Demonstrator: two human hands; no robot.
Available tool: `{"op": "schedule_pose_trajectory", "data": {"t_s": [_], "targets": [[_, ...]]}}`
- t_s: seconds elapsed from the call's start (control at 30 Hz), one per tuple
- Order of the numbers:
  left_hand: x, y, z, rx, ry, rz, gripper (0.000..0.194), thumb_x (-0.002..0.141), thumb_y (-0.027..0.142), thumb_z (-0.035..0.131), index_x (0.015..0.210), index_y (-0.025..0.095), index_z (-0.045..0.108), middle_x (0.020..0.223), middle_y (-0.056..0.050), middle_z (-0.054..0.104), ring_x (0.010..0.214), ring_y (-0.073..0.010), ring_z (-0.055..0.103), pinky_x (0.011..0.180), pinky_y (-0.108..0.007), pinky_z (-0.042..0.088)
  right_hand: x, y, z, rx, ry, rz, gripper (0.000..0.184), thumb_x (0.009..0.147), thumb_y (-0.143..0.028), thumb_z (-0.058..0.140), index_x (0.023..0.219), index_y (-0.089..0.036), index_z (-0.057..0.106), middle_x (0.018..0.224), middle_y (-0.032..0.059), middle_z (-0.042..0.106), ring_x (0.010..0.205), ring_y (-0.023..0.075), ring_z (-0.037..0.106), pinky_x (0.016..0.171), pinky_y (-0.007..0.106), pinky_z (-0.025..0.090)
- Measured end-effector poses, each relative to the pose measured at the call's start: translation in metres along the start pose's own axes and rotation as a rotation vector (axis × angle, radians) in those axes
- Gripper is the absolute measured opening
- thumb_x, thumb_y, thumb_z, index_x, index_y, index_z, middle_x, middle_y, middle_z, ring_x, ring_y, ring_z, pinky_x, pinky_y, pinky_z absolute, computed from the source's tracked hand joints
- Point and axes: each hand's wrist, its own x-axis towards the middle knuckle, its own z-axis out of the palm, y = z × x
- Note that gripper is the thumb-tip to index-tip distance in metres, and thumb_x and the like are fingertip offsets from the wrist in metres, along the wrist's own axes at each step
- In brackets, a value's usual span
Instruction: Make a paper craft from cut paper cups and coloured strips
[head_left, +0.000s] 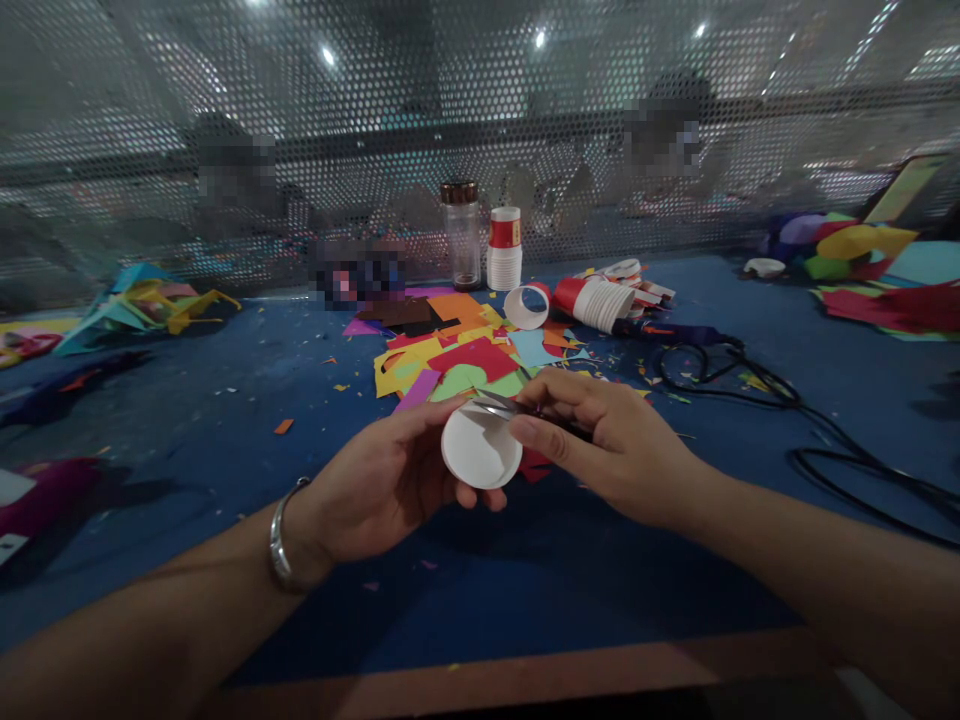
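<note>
Dim scene — small overhead lights glare, corners darken, edges stretch and blur.

My left hand (382, 480) holds the white paper disc (480, 448) near its edge. My right hand (615, 440) grips the scissors (499, 403), 1 blade against the rim, with coloured paper scraps (469, 350) just beyond.

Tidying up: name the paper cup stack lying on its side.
The right stack, nearest the corded tool; the other stack stands upright beside the bottle.
</note>
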Motion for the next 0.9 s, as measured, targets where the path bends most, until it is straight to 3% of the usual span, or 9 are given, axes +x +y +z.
{"op": "schedule_pose_trajectory", "data": {"t_s": [0.3, 0.43, 0.53, 0.63, 0.9], "targets": [[0.0, 0.001, 0.002, 0.0, 0.005, 0.003, 0.03, 0.098, 0.028, 0.055, 0.088, 0.009, 0.076, 0.072, -0.011, 0.076, 0.056, -0.0163, 0.071, 0.049, -0.017, 0.055, 0.0, 0.0, -0.001, 0.006, 0.013, -0.009, 0.03, 0.095, -0.048, 0.059, 0.088, -0.019, 0.063, 0.072, -0.0013, 0.06, 0.062, 0.0115, 0.052, 0.056, 0.025, 0.039], [-0.005, 0.003, -0.001, 0.055, -0.046, 0.102, 0.03, 0.085, 0.038, 0.078, 0.101, 0.012, 0.076, 0.085, -0.009, 0.078, 0.066, -0.0172, 0.074, 0.055, -0.018, 0.058, 0.001, 0.0, -0.003, 0.011, -0.003, -0.017, 0.03, 0.096, -0.047, 0.057, 0.087, -0.019, 0.062, 0.072, -0.0015, 0.058, 0.061, 0.0111, 0.049, 0.055, 0.025, 0.037], [-0.012, 0.004, -0.003, 0.16, -0.076, 0.17, 0.042, 0.072, 0.026, 0.091, 0.11, 0.019, 0.074, 0.093, -0.005, 0.077, 0.076, -0.0164, 0.076, 0.063, -0.016, 0.06, 0.002, 0.001, -0.004, 0.012, -0.002, -0.014, 0.033, 0.096, -0.049, 0.056, 0.088, -0.018, 0.063, 0.072, -0.0013, 0.057, 0.059, 0.0108, 0.047, 0.054, 0.026, 0.036], [-0.014, 0.002, -0.005, 0.213, -0.072, 0.199, 0.04, 0.071, 0.016, 0.091, 0.106, 0.022, 0.073, 0.094, -0.002, 0.077, 0.081, -0.0145, 0.076, 0.069, -0.015, 0.059, 0.002, 0.001, -0.004, 0.004, 0.001, -0.009, 0.034, 0.096, -0.049, 0.055, 0.089, -0.017, 0.063, 0.073, -0.0006, 0.058, 0.06, 0.0108, 0.046, 0.053, 0.026, 0.035], [-0.009, 0.002, -0.006, 0.253, -0.101, 0.237, 0.034, 0.074, 0.019, 0.09, 0.104, 0.02, 0.074, 0.092, -0.004, 0.078, 0.081, -0.0126, 0.076, 0.071, -0.013, 0.058, 0.001, 0.0, -0.005, 0.042, 0.005, -0.028, 0.032, 0.096, -0.048, 0.057, 0.086, -0.018, 0.063, 0.071, -0.0019, 0.058, 0.058, 0.0099, 0.045, 0.052, 0.025, 0.034]]}}
